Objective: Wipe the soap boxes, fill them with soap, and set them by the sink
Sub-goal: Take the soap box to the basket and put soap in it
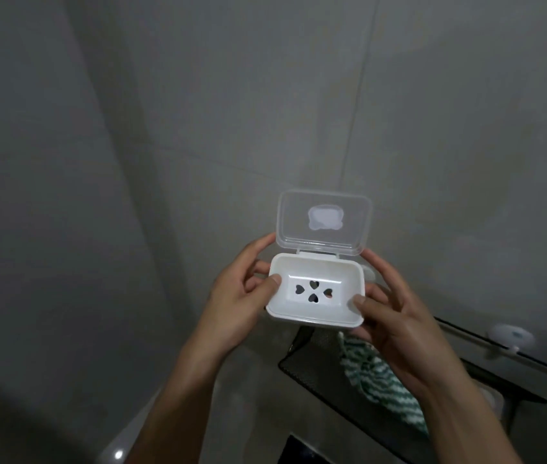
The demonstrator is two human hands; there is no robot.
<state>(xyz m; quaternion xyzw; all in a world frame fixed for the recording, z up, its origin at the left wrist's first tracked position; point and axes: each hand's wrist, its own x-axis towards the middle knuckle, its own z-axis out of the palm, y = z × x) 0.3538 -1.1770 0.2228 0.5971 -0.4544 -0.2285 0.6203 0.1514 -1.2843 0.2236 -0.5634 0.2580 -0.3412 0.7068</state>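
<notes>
Now both grips clamped on soap box: left hand on one end, right hand on other, held mid-air before tiled wall. Clear lid upright, tray empty. Seemingly inspection before filling; next needs soap, none visible. Striped cloth in black rack below.

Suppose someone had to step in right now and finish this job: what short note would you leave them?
Left hand: grips the left end of the soap box, thumb on its rim.
Right hand: grips the right end the same way.
The box is held up in front of the tiled wall; its clear lid stands open; the tray with heart-shaped holes holds no soap.
A green-striped cloth lies in the black mesh rack below.
Left: put soap in, close, set by the sink. Whether it has been wiped cannot be told.
</notes>
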